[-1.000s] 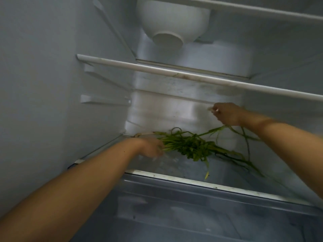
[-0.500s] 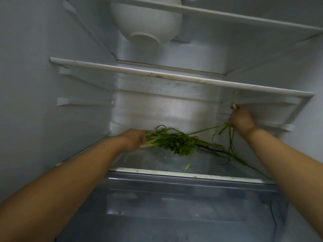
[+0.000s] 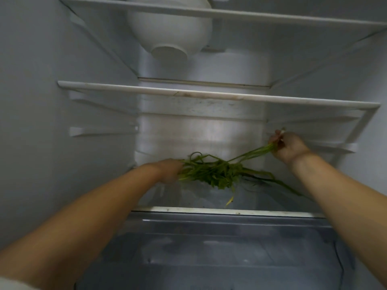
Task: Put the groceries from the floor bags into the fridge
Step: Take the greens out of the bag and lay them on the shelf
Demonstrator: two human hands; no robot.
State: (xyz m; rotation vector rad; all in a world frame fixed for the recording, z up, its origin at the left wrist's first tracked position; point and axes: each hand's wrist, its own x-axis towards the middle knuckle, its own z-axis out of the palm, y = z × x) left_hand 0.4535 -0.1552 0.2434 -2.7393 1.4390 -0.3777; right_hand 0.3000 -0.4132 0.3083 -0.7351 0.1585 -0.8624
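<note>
Spreading greens [image 3: 217,174] on lowest fridge shelf [image 3: 228,210]; left hand [image 3: 170,170] gripping stems, right hand [image 3: 288,146] pinching strands. Next, probably: lower, release.

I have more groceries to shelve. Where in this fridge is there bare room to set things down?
The middle glass shelf shows nothing on it. Above, a white bowl fills the top shelf's left-centre. The bottom shelf is crowded: green leafy stems between left hand and right hand.
</note>
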